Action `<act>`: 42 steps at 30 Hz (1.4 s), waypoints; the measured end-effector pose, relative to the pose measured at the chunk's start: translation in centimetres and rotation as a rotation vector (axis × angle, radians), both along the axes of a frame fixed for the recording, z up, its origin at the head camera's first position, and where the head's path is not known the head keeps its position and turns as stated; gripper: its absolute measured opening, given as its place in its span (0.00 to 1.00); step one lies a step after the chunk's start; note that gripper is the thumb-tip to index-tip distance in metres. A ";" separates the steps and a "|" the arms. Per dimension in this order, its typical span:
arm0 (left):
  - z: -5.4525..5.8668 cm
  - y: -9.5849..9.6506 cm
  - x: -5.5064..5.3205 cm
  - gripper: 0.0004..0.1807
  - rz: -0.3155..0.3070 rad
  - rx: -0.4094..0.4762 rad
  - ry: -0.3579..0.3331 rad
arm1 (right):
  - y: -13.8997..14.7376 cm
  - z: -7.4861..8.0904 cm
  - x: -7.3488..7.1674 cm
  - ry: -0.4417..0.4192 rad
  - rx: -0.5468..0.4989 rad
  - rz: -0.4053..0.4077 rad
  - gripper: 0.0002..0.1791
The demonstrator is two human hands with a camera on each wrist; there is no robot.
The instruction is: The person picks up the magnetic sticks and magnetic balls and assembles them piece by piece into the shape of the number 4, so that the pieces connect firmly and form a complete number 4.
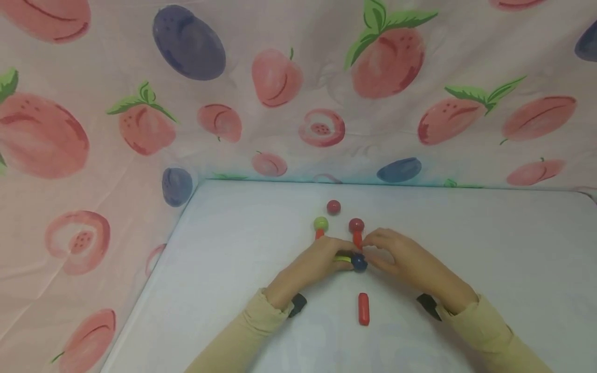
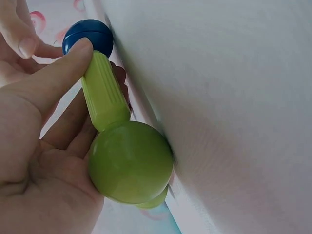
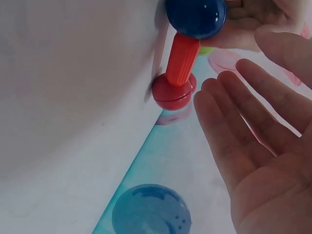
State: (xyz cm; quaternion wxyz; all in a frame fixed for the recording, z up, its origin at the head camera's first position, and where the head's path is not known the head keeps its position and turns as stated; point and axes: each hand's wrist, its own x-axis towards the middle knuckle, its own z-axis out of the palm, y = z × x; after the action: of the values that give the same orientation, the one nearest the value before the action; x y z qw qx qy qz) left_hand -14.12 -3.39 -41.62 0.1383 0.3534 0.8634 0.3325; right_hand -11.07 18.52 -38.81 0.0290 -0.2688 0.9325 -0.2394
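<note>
Toy balls and rods are joined together between the hands. The left hand (image 1: 324, 259) pinches a yellow-green rod (image 2: 105, 90), its thumb at the rod's end against a blue ball (image 1: 358, 262). At the rod's other end, a large green ball (image 2: 130, 162) lies by the palm. A red rod (image 3: 183, 59) runs from the blue ball to a red ball (image 1: 356, 225). Farther left, a smaller-looking green ball (image 1: 321, 224) tops another red rod (image 1: 319, 234), partly hidden by the left hand. Beside the blue ball, the right hand (image 1: 403, 259) has extended fingers and holds nothing.
A loose red ball (image 1: 333, 207) lies behind the joined pieces. A single red rod (image 1: 364, 309) is on the white table (image 1: 224, 290) in front of the hands. Fruit-patterned cloth (image 1: 280, 124) stands along the back and left.
</note>
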 end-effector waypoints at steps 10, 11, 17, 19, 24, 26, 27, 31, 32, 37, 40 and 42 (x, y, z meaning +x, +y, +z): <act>-0.2 -0.2 0.0 0.18 -0.004 0.033 -0.010 | 0.1 -0.2 1.7 -0.029 0.013 0.018 0.17; -0.2 -0.2 0.1 0.17 -0.002 0.037 -0.013 | 0.1 -0.2 1.9 -0.026 0.011 0.026 0.17; -0.1 -0.3 0.2 0.17 0.014 0.041 -0.027 | 0.1 -0.3 2.6 -0.067 0.008 0.039 0.17; -0.1 -0.3 0.3 0.17 0.014 0.047 -0.035 | 0.0 -0.3 2.9 -0.088 0.008 0.040 0.17; 0.0 -0.2 0.3 0.16 0.007 0.057 -0.033 | -0.1 -0.2 3.5 -0.136 0.002 0.038 0.18; 0.0 -0.2 0.3 0.16 0.007 0.054 -0.026 | -0.2 -0.2 3.7 -0.143 0.000 0.047 0.18; 0.0 -0.2 0.3 0.16 0.008 0.052 -0.024 | -0.2 -0.3 3.8 -0.143 0.000 0.050 0.18; 0.0 -0.2 0.3 0.16 0.014 0.044 -0.015 | -0.3 -0.8 4.3 -0.134 -0.003 0.073 0.17; 0.0 -0.2 0.3 0.16 0.016 0.041 -0.014 | -0.3 -0.9 4.4 -0.132 -0.004 0.075 0.16; 0.1 -0.2 0.3 0.16 0.023 0.028 -0.012 | -0.4 -1.5 4.9 -0.133 -0.015 0.098 0.15; 0.2 -0.2 0.3 0.17 0.026 0.018 -0.011 | -0.5 -1.6 5.0 -0.168 -0.002 0.098 0.15; 0.3 -0.2 0.4 0.17 0.030 0.013 -0.011 | -0.7 -1.7 5.0 -0.186 0.008 0.099 0.16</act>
State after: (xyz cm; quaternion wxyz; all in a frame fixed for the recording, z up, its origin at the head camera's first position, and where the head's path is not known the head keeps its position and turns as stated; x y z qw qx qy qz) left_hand -13.77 -3.56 -41.37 0.1357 0.3396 0.8655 0.3422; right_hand -6.07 17.87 -40.48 0.1286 -0.2912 0.9122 -0.2578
